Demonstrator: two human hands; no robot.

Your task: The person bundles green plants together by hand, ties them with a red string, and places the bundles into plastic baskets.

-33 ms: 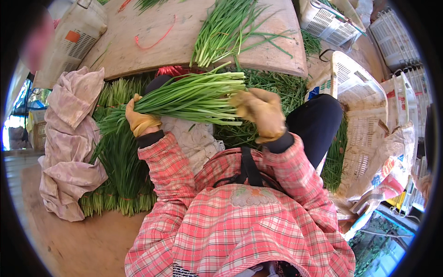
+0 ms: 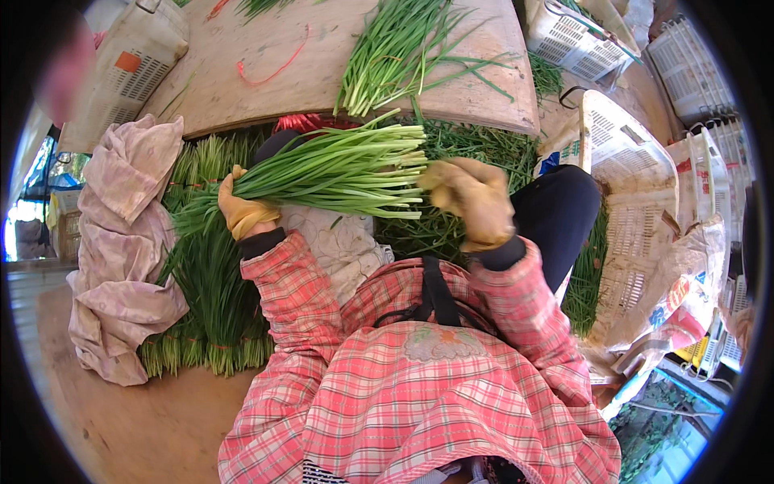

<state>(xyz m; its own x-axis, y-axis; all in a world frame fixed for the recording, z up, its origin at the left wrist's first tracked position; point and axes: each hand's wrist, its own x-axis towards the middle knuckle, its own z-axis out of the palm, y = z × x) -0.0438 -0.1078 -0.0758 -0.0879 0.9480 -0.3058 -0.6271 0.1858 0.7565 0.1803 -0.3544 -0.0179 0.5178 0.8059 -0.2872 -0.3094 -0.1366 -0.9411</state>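
Observation:
My left hand (image 2: pixel 242 208), in a tan glove, is closed round the leafy end of a loose bundle of garlic chives (image 2: pixel 330 168). The bundle lies sideways over my lap, its pale cut ends toward the right. Just off those ends is my gloved right hand (image 2: pixel 476 198), fingers curled and a little blurred. Whether anything is pinched in them cannot be made out. Tied bunches of chives (image 2: pixel 214 315) stand packed to the left of my knees. Another pile of chives (image 2: pixel 395 60) rests on the wooden board (image 2: pixel 290 89) ahead.
A pinkish cloth (image 2: pixel 125 242) drapes beside the tied bunches. Loose green trimmings (image 2: pixel 484 149) lie under the board's near edge. To the right stand white plastic crates (image 2: pixel 629 153) and a sack (image 2: pixel 677 282). A red tie (image 2: pixel 274 77) is on the board.
My right hand has moved a little to the right, away from the pale ends of the chives. The left hand and the bundle have hardly moved.

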